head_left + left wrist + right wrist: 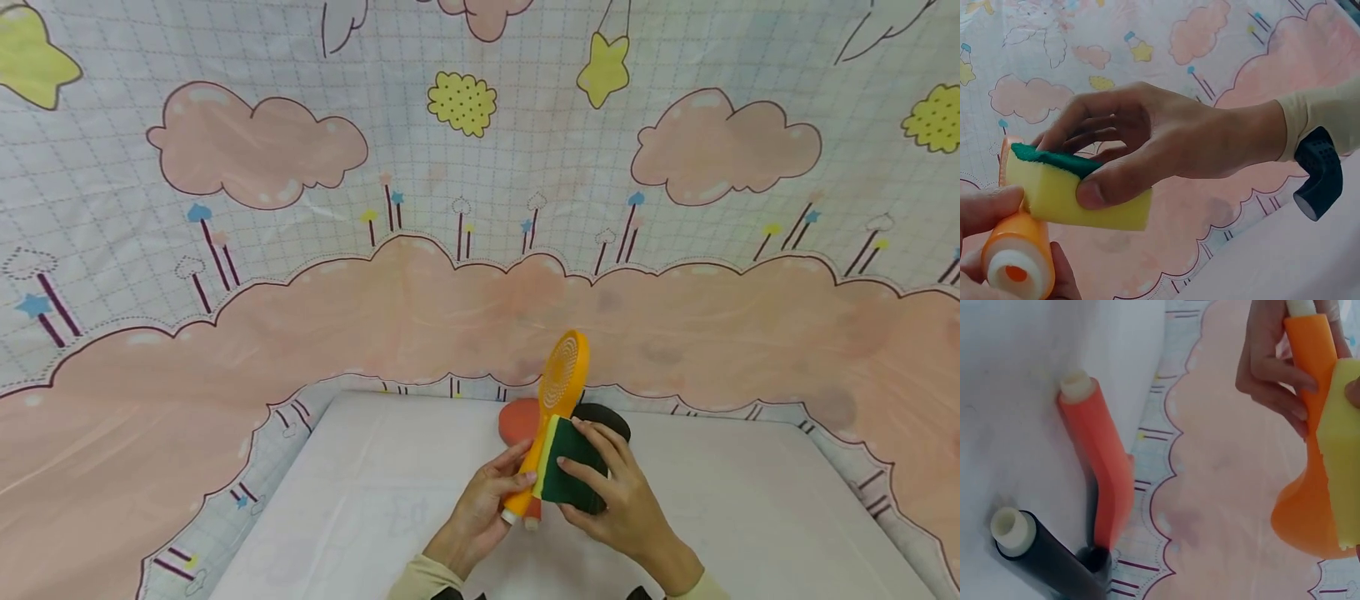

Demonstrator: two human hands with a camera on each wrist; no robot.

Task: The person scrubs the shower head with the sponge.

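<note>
1. The orange brush (553,400) is gripped low on its handle by the left hand (480,508), fingers curled round it, head raised toward 12 o'clock above the white worktop (360,517)
2. The sponge (568,467), yellow with a green scouring face, is pinched by the right hand (618,492), thumb under, fingers over, and is pressed against the handle at 3 o'clock of the left hand
3. A red brush (1097,462) and a black brush (1047,559) are left lying on the worktop at 12 o'clock of the hands, heads overlapping
4. The step in hand is judged to be wiping the orange handle; next, the sponge would need to be drawn along it while the handle is held firm
</note>
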